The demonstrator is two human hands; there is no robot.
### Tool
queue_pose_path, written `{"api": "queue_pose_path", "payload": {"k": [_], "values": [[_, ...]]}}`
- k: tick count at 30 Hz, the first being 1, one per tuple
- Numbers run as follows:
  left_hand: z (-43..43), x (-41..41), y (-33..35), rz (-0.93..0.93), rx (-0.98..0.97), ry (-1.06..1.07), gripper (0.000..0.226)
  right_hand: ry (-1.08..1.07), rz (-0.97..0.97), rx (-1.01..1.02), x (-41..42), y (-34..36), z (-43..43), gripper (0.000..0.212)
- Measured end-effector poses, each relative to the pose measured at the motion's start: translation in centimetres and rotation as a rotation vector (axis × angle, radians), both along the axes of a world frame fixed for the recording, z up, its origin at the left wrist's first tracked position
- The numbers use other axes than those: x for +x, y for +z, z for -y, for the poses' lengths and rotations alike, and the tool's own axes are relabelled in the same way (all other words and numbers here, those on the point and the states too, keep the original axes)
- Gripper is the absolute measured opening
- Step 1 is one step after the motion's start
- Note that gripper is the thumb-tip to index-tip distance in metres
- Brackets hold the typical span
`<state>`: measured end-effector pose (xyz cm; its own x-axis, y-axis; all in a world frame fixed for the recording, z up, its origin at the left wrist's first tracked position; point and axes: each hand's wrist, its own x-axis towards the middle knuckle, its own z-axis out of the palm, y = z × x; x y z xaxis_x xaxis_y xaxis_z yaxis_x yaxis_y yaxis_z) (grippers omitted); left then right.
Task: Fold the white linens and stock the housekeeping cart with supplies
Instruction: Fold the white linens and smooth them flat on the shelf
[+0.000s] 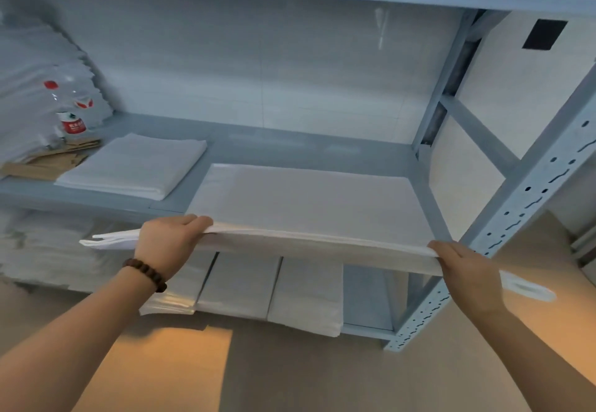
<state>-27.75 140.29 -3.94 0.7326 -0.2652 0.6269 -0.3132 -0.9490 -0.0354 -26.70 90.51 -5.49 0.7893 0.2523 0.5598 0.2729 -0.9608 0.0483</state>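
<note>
Your left hand (pixel 174 240), a bead bracelet (pixel 146 274) at its wrist, and your right hand (pixel 464 269) each gripped the near edge of a folded linen (pixel 306 205), the fingers curled round the cloth; neither hand was free. The step in hand was, by judgement, the handling of one folded piece at the rack; whether you were sliding it on or drawing it off could not be told. The next move called for both hands to travel together and level, so that the layers, which fanned loose beyond your left hand, did not slip apart. The linen spanned the whole gap between your hands. Its near edge overhung the front lip of the shelf (pixel 290 144), and its far part lay flat on the shelf's right half, close to the upright (pixel 532 192). Beneath it stood stacked linens (pixel 274 289). Farther left on the same shelf lay a smaller folded piece (pixel 135 166), apart from yours. Beyond that lay brown paper (pixel 48 160) and wrapped packs (pixel 48 89) bearing red marks
</note>
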Motion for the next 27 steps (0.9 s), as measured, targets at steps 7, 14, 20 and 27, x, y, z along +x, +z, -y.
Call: {"api": "queue_pose_path", "payload": {"k": [7, 14, 20, 27], "values": [[0.0, 4.2, 3.3, -0.032, 0.093, 0.100, 0.012, -0.010, 0.036, -0.071, 4.8, 3.6, -0.6, 0.043], [0.7, 13.6, 3.6, -0.018, 0.071, 0.118, 0.030, -0.021, 0.072, -0.089, 14.4, 4.0, -1.8, 0.034], [-1.0, 26.1, 0.0, -0.206, 0.099, 0.225, 0.019, -0.017, 0.028, -0.130, 26.1, 2.2, -3.4, 0.036], [-1.0, 40.3, -7.8, -0.428, 0.202, 0.257, 0.027, -0.188, -0.225, -0.271, 39.1, -6.2, -3.5, 0.019]]}}
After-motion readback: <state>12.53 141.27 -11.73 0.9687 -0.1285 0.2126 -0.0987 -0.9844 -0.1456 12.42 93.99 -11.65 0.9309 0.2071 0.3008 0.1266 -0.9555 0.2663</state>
